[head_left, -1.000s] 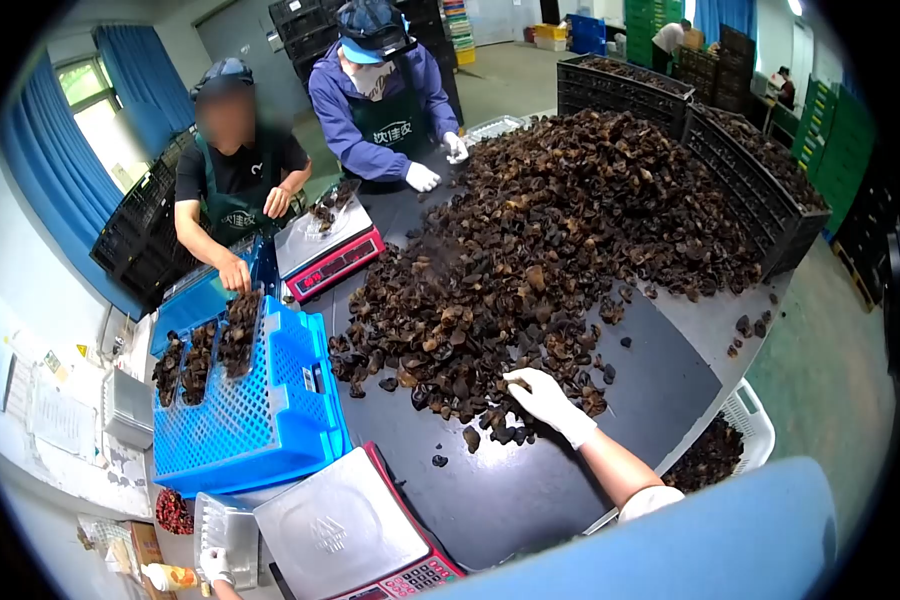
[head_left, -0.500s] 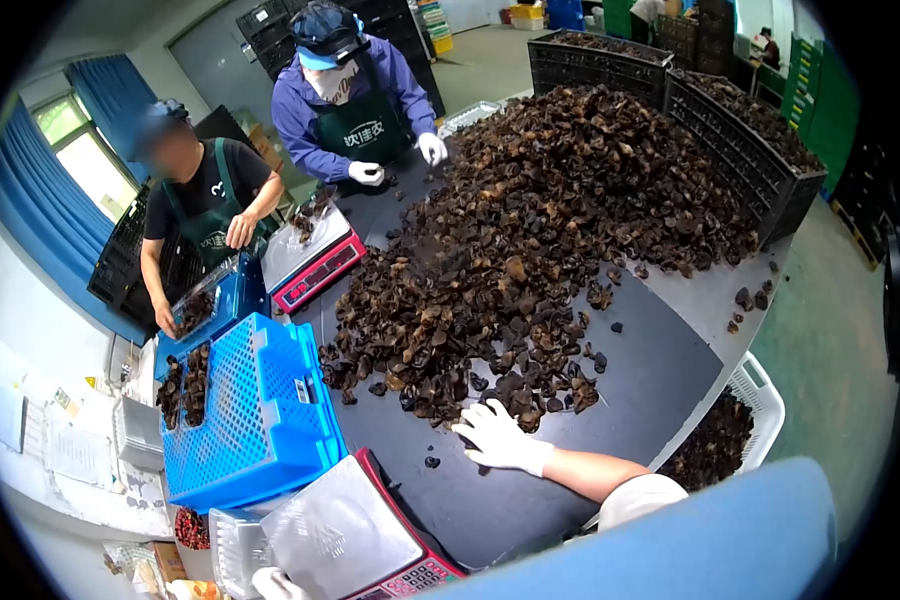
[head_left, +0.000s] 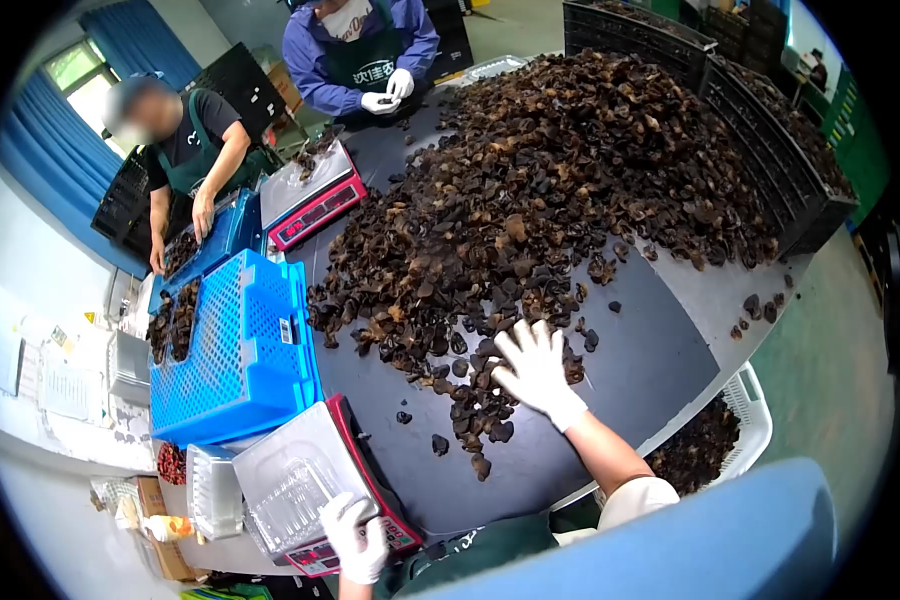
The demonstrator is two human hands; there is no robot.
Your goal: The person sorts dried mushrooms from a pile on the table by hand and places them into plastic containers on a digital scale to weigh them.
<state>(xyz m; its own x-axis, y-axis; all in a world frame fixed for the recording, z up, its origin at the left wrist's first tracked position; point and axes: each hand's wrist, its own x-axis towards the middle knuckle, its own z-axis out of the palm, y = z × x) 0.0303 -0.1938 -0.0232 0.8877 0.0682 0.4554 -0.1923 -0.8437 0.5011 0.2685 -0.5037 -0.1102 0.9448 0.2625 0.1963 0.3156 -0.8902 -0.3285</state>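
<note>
My right hand (head_left: 538, 370), in a white glove, lies with spread fingers on the near edge of a large heap of dried black wood ear fungus (head_left: 530, 215). Loose pieces of fungus (head_left: 480, 415) trail from the heap beside its wrist. My left hand (head_left: 355, 537), also gloved, is over the near right part of a red scale (head_left: 402, 525) with a metal plate. Its fingers look apart. A clear plastic tray (head_left: 295, 500) rests on the plate just left of the fingers; whether they touch it I cannot tell.
Left of the table stands an upturned blue crate (head_left: 235, 355) with fungus-filled trays on it. A stack of clear trays (head_left: 213, 490) is beside my scale. Two co-workers stand across, near a second scale (head_left: 315, 195). Black crates (head_left: 770, 150) line the far right; a white basket (head_left: 755, 420) sits below.
My left hand has come up and right from the bottom edge, and a clear tray is now on the scale. My right hand has moved up and right, fingers spreading; fungus pieces now lie nearer me.
</note>
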